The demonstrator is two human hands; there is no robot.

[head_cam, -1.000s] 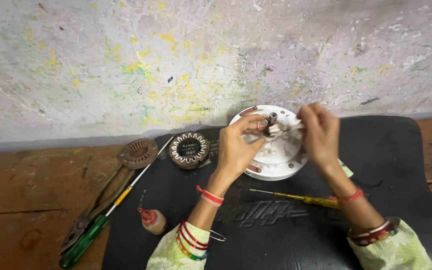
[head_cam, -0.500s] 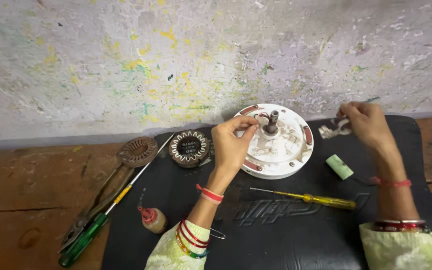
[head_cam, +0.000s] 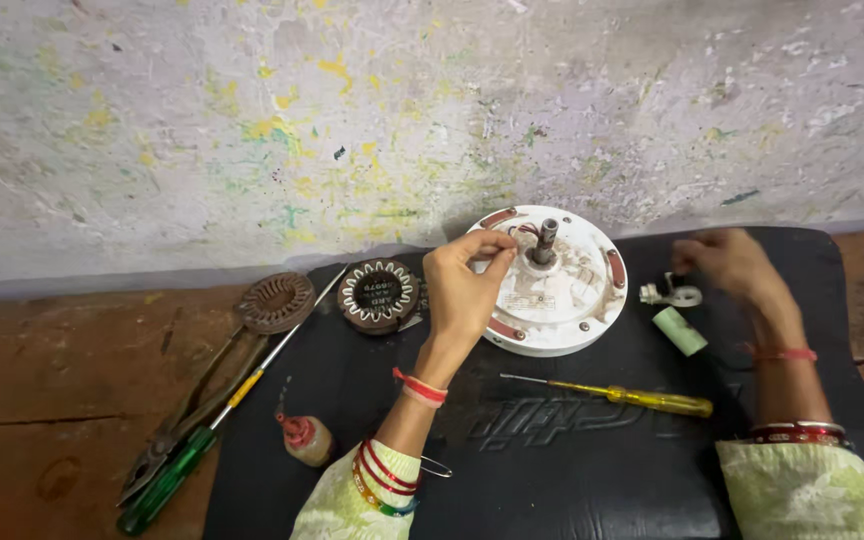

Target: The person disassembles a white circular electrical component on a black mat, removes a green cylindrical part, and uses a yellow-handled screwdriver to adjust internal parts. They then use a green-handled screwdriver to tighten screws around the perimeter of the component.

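A round white fan motor housing (head_cam: 562, 300) with a steel shaft (head_cam: 546, 240) lies on a black rubber mat (head_cam: 552, 470). My left hand (head_cam: 464, 290) rests on the housing's left side, thumb and fingers pinched together on its top close to the shaft. My right hand (head_cam: 727, 262) is blurred and hovers at the right of the housing with loosely curled fingers and nothing in them. Just below its fingertips, a small white metal clip (head_cam: 672, 294) lies on the mat. A pale green cylinder (head_cam: 680, 330) lies beside the clip.
A yellow-handled screwdriver (head_cam: 652, 402) lies in front of the housing. To the left are a wound stator (head_cam: 379, 293), a brown round part (head_cam: 275, 300), pliers (head_cam: 182, 430), a green-handled screwdriver (head_cam: 167, 490) and a small capped bottle (head_cam: 304, 438). A paint-speckled wall (head_cam: 352, 120) closes the far side.
My right hand left the shaft and moved out to the right with the white clip, which now lies on the mat. My left hand stayed pinched on the housing.
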